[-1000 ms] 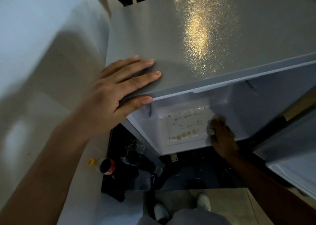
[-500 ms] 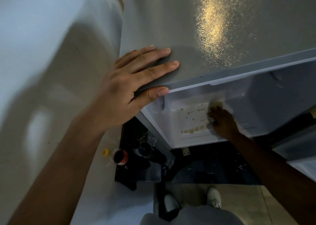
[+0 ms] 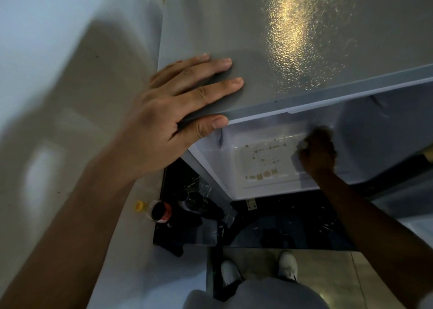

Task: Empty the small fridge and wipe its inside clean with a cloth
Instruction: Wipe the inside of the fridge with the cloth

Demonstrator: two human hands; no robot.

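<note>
The left hand (image 3: 168, 118) lies flat on the near left corner of the small fridge (image 3: 293, 50), fingers straight across its textured grey top and the thumb laid along the front edge. Below that edge the fridge stands open, and the right hand (image 3: 318, 154) reaches into the pale interior, curled round a light cloth (image 3: 301, 147) that it presses against the inner wall, just right of a patch of brownish stains (image 3: 262, 165) (the cloth shows only as a small pale wad at the knuckles). The two hands are well apart, one above the fridge and one inside it. On the floor to the left lies a dark bottle (image 3: 160, 211) with a yellow cap, near white shoes (image 3: 287, 265)
</note>
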